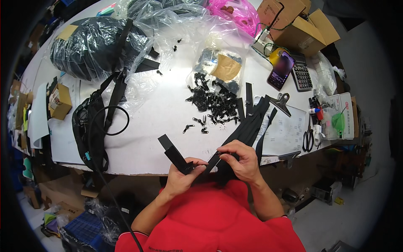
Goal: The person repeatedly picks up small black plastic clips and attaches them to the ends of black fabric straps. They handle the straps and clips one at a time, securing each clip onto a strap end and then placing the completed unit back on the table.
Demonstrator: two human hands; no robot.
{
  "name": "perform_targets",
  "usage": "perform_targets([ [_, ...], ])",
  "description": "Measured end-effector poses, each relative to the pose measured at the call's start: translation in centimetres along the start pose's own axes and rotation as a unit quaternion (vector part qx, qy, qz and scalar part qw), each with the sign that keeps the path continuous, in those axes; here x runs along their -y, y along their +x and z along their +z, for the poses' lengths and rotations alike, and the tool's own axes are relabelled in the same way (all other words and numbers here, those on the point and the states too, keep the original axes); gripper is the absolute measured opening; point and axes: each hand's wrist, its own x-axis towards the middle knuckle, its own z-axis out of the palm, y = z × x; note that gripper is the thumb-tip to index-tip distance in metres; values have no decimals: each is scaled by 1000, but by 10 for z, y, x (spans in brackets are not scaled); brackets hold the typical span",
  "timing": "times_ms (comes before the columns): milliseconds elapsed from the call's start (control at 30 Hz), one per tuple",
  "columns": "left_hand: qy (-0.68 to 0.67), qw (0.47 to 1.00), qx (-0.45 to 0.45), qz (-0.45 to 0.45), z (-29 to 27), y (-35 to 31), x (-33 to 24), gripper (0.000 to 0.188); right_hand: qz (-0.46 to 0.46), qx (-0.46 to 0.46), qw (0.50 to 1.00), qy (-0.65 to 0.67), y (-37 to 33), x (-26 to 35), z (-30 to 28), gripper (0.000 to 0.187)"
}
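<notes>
My left hand point(179, 180) is closed on a flat black strip point(173, 154), folded over, which looks like zipper tape and points up and to the left. Just right of it, my right hand point(243, 161) pinches something small and dark at its fingertips; the fingers mostly hide it. Another black strip point(213, 163) runs between the two hands. A bundle of long black strips point(248, 129) lies beyond my right hand and hangs over the table's near edge. Farther off sits a heap of small black zipper sliders point(213, 101), with several loose ones in front.
At left are a black mesh bag point(90, 126) with a looped cable and a large plastic-wrapped bundle point(98, 48). To the right lie a bulldog clip point(282, 103) on paper, a phone point(281, 71), a calculator point(301, 73), scissors point(308, 138) and an open carton point(308, 35).
</notes>
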Motion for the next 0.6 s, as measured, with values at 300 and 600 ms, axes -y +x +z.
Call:
perform_targets([
  [300, -1, 999, -18, -45, 1, -1, -4, 11, 133, -149, 849, 489, -4, -9, -9, 19],
  [600, -13, 999, -17, -40, 11, 7, -10, 10, 90, -118, 970, 193, -21, -9, 16, 16],
])
